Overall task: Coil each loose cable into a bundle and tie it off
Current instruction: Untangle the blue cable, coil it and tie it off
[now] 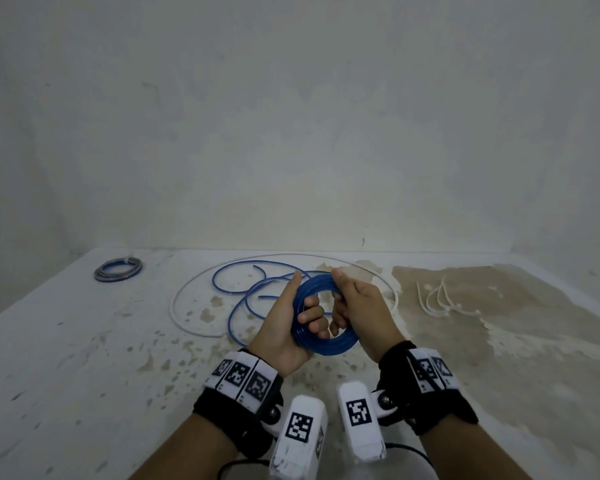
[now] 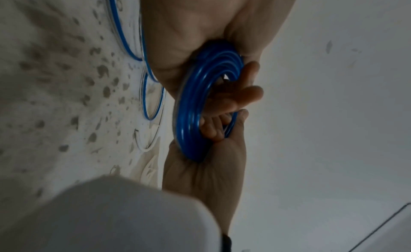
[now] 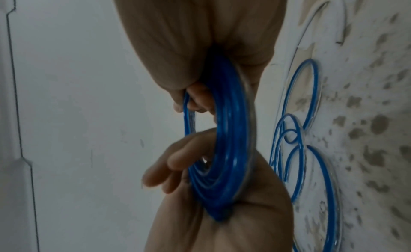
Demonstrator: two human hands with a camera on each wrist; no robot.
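A blue cable coil (image 1: 340, 346) of several turns is held upright above the table between both hands. My left hand (image 1: 281, 327) grips its left side, fingers curled through the ring and thumb pointing up. My right hand (image 1: 364, 306) grips the right side, thumb on top. The wrist views show the coil (image 2: 189, 115) (image 3: 229, 150) edge-on with fingers hooked through it. The rest of the blue cable (image 1: 243, 289) trails loose in loops on the table behind the hands. A white cable (image 1: 187, 299) lies in a wide loop around it.
A tied bundle of cable (image 1: 118, 270) sits at the table's back left. Several white zip ties (image 1: 440, 299) lie to the right of the hands. The stained white table (image 1: 84, 341) ends at a wall close behind.
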